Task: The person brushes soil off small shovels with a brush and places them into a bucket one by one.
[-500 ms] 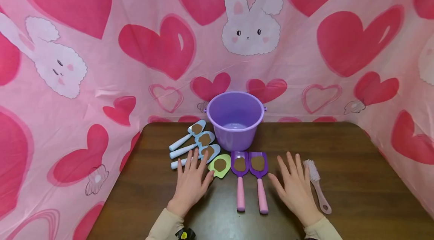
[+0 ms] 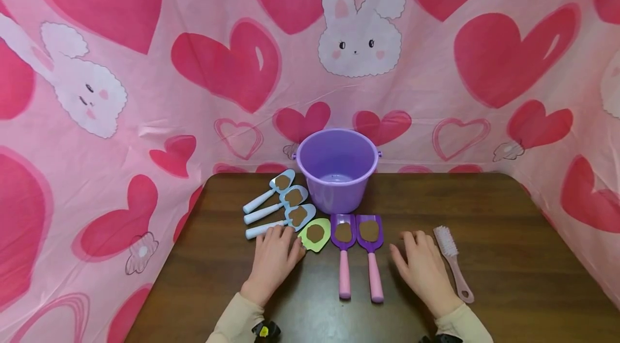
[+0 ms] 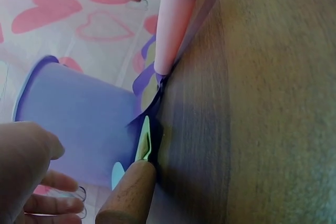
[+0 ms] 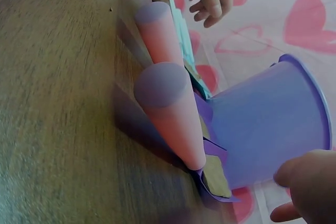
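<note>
My left hand (image 2: 273, 259), fingers loosely bent, hovers over a green trowel (image 2: 316, 233) and holds nothing. From above, the hand hides the trowel's wooden handle (image 3: 128, 192), visible in the left wrist view. Between a purple-bladed shovel (image 2: 372, 259) and a pale pink brush (image 2: 454, 263), my right hand (image 2: 423, 267) hangs above the table, relaxed and holding nothing. A second purple shovel (image 2: 344, 257) lies alongside the first, both with pink handles. Left of them are a light-blue trowel (image 2: 271, 224) and two more like it. Every blade carries a brown patch.
A purple bucket (image 2: 336, 192) stands upright behind the tools, near the back edge of the dark wooden table (image 2: 508, 224). A pink cloth (image 2: 300, 84) with hearts and rabbits hangs behind and around the table.
Both hands had their fingers spread and straighter half a second ago; now the fingers are bent and drawn in. The tools and bucket have not moved on the table.
</note>
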Available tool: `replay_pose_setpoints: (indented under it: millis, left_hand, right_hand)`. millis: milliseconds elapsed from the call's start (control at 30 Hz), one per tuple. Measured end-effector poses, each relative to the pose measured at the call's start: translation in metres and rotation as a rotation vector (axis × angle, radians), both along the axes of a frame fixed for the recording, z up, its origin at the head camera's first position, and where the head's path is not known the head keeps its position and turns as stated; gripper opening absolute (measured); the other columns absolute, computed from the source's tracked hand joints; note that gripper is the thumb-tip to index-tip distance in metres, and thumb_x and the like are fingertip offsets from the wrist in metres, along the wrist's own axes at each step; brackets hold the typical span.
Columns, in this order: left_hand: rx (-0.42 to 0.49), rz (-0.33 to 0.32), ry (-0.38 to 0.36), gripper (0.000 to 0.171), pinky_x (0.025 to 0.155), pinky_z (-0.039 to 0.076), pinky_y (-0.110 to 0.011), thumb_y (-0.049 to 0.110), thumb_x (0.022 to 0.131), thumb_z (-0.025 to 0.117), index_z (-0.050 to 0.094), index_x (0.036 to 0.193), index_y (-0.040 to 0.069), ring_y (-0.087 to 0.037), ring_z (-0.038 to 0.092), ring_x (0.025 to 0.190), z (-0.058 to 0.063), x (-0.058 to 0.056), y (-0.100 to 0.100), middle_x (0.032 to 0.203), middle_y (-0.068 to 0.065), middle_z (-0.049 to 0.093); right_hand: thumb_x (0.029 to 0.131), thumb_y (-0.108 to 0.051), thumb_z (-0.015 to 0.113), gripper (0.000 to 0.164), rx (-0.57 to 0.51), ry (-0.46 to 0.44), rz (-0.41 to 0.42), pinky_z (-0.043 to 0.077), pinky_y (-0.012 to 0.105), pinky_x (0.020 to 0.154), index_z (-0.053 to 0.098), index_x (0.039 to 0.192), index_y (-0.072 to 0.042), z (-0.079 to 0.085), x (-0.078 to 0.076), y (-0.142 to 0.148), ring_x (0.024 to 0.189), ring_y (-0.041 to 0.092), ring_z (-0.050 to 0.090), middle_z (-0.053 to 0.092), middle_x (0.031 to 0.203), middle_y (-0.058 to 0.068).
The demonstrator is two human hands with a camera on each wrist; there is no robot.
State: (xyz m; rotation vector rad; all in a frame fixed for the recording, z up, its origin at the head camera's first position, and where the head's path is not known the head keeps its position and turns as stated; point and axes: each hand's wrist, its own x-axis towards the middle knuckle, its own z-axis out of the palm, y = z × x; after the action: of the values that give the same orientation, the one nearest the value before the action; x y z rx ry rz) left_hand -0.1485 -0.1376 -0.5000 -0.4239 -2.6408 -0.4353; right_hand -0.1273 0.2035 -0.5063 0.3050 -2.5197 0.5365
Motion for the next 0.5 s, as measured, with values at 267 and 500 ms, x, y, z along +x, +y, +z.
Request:
replay_pose_setpoints:
  millis: [267, 500]
  left_hand:
    - [-0.002, -0.011, 0.020, 0.015, 0.075, 0.040, -0.045, 0.027, 0.099, 0.069, 0.064, 0.094, 0.013, -0.031, 0.060, 0.088, 0.001, 0.000, 0.000, 0.094, -0.009, 0.065]
    - [-0.014, -0.010, -0.009, 0.016, 0.074, 0.040, -0.044, 0.028, 0.100, 0.069, 0.066, 0.095, 0.012, -0.031, 0.061, 0.089, 0.003, 0.001, 0.001, 0.093, -0.008, 0.064]
  right_hand:
    - [0.089, -0.014, 0.077, 0.017, -0.004, -0.075, -0.013, 0.048, 0.048, 0.063, 0.063, 0.092, -0.004, 0.006, 0.001, -0.002, 0.079, 0.034, 0.058, 0.059, 0.085, 0.011]
    - [0.090, -0.015, 0.077, 0.016, 0.010, -0.095, -0.020, 0.050, 0.048, 0.059, 0.065, 0.091, -0.005, 0.011, 0.001, 0.006, 0.076, 0.032, 0.061, 0.062, 0.083, 0.011]
